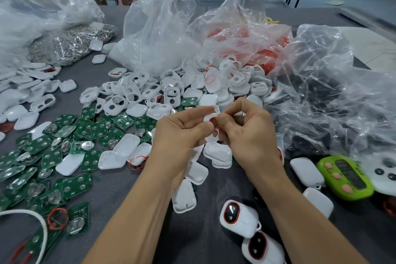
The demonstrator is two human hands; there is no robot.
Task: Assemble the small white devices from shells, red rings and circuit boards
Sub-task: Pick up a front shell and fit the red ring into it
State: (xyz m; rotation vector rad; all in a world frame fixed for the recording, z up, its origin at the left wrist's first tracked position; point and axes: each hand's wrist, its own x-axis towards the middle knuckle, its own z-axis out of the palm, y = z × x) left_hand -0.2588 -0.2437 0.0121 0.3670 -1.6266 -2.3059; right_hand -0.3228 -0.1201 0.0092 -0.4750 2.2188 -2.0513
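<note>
Two hands meet above the middle of the table. The left hand grips a white shell. The right hand pinches a red ring into it. I think the ring must sit flat next, then comes a green circuit board from the left pile.

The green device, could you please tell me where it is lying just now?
In the head view the green device lies on the right of the table, just in front of a clear bag, with a white shell on its left.
</note>
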